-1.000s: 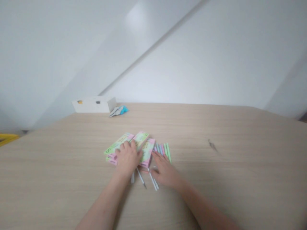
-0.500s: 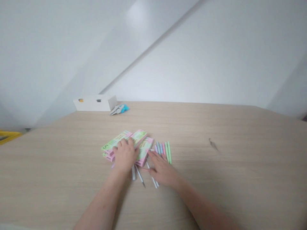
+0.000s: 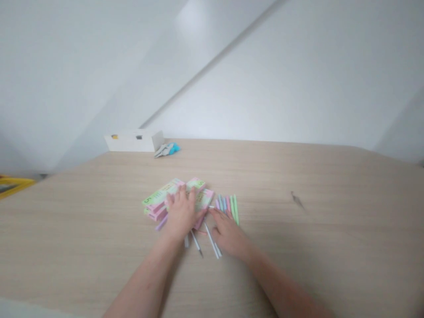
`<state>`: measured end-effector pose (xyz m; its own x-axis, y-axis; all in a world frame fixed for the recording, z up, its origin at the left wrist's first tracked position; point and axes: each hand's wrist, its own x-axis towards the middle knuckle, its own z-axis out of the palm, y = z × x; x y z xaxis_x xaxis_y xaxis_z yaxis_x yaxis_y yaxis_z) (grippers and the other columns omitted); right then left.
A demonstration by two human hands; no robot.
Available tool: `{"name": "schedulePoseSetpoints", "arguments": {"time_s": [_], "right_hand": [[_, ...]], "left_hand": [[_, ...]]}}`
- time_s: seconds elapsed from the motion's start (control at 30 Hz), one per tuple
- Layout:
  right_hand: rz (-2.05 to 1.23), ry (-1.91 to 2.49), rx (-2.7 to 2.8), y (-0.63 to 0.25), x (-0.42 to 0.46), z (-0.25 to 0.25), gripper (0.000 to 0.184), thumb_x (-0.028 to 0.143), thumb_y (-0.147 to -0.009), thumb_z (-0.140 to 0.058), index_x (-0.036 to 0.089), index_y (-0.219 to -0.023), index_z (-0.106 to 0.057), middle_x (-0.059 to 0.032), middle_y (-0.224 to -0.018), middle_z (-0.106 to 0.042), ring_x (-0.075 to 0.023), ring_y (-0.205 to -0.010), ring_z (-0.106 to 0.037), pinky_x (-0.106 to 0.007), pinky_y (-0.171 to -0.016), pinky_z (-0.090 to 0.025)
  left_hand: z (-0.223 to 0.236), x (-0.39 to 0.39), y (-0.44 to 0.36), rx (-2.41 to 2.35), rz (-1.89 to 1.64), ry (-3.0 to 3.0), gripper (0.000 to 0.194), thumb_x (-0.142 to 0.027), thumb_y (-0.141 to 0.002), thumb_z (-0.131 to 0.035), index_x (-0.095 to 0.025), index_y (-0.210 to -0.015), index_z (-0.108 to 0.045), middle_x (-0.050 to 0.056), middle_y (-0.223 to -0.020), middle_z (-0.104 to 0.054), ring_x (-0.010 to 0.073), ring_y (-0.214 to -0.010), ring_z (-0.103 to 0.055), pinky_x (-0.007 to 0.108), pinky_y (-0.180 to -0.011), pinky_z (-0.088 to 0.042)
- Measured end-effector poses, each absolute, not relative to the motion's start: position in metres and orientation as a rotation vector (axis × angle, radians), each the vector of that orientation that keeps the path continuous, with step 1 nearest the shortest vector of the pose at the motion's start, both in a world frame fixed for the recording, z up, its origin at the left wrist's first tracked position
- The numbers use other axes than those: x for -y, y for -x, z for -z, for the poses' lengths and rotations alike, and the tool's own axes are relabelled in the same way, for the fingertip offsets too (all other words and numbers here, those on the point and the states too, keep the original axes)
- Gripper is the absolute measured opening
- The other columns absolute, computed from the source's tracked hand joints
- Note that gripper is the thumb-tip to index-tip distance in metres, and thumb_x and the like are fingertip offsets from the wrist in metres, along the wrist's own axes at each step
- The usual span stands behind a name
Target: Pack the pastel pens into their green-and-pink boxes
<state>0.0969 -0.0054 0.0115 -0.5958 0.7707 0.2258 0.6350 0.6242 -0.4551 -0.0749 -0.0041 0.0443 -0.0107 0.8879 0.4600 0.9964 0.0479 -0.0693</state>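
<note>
My left hand (image 3: 181, 213) lies with fingers spread over a pile of flat pink-and-green boxes (image 3: 160, 194), printed with a 5. Its palm hides part of the pile. Beside the pile, my right hand (image 3: 228, 229) rests low with its index finger and thumb apart. The index fingertip is at the end of a thin white stick (image 3: 212, 240). Another white stick with a dark tip (image 3: 196, 242) sticks out below the boxes. Several slim pastel pen-like sticks (image 3: 234, 207) lie in a row at my right fingers, partly covered. A purple stick (image 3: 161, 223) lies left of my left wrist.
At the back left of the wooden table (image 3: 331, 247) stands a white box (image 3: 129, 142) with cut-outs. Against it lies a grey-and-blue glove-like bundle (image 3: 167, 150). A small dark object (image 3: 297, 199) lies to the right. A yellow tray edge (image 3: 20, 186) shows far left.
My left hand has slid right across the boxes, its fingers more spread, uncovering more of the purple stick. My right thumb has drawn back nearer its index finger. The view has shifted slightly.
</note>
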Motion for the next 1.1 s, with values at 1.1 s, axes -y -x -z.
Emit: {"name": "schedulePoseSetpoints", "arguments": {"time_s": [1.1], "right_hand": [[-0.354, 0.863, 2.555, -0.088, 0.021, -0.023, 0.061, 0.044, -0.082, -0.058, 0.018, -0.135, -0.042, -0.0123, -0.145, -0.034, -0.0271, -0.135, -0.026, -0.044, -0.112, -0.018]], "left_hand": [[-0.044, -0.004, 0.087, 1.981, 0.405, 1.990, 0.062, -0.049, -0.081, -0.052, -0.022, -0.135, -0.040, 0.019, -0.141, -0.036, 0.0378, -0.131, -0.029, 0.063, -0.100, -0.021]]}}
